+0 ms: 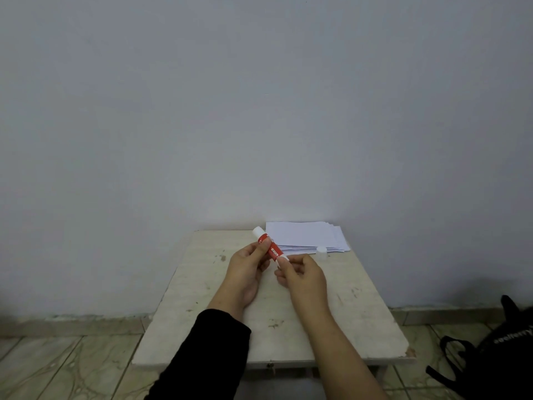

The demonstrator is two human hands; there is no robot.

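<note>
A red and white glue stick (268, 246) is held tilted above the small pale table (202, 298). My left hand (246, 269) grips its red middle between thumb and fingers. My right hand (300, 274) pinches the stick's lower white end with fingertips. The upper white end points away toward the wall. A small white cap (321, 250) stands on the table to the right of my hands, just in front of a stack of white paper (305, 236).
The paper stack lies at the table's far right, against the grey wall. A black bag (496, 359) sits on the tiled floor at the lower right. The table's front edge has a chipped right corner (409, 353).
</note>
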